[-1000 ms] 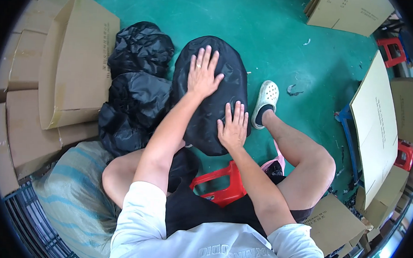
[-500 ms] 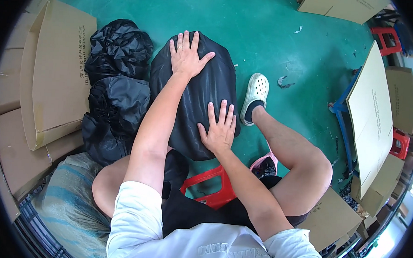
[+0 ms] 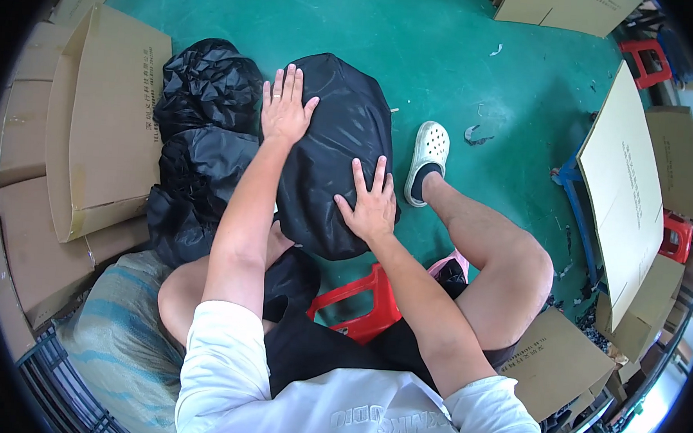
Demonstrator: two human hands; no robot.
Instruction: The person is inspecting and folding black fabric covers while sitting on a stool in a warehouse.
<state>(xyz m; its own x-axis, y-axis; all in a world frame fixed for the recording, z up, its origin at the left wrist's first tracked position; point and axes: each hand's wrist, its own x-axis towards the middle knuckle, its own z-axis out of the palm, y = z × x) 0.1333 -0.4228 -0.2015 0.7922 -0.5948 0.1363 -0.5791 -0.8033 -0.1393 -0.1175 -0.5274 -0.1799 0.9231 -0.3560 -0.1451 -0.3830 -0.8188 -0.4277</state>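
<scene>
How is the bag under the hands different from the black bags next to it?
The pressed bag looks smooth and rounded; the side bags look crinkled and lumpy. Both hands, left and right, lie flat on the pressed bag; nothing touches the side bags. All are black, on the floor.

1. A warehouse or packing workshop, judging by the painted green floor (image 3: 449,49) scattered with small scraps
2. Flattened cardboard boxes (image 3: 100,125) lie stacked at the left, with more cartons (image 3: 569,9) and sheets at the right
3. Filled black plastic bags (image 3: 204,84) sit piled on the floor beside a woven sack (image 3: 113,337)
4. Low red plastic stools (image 3: 645,60) stand about
</scene>
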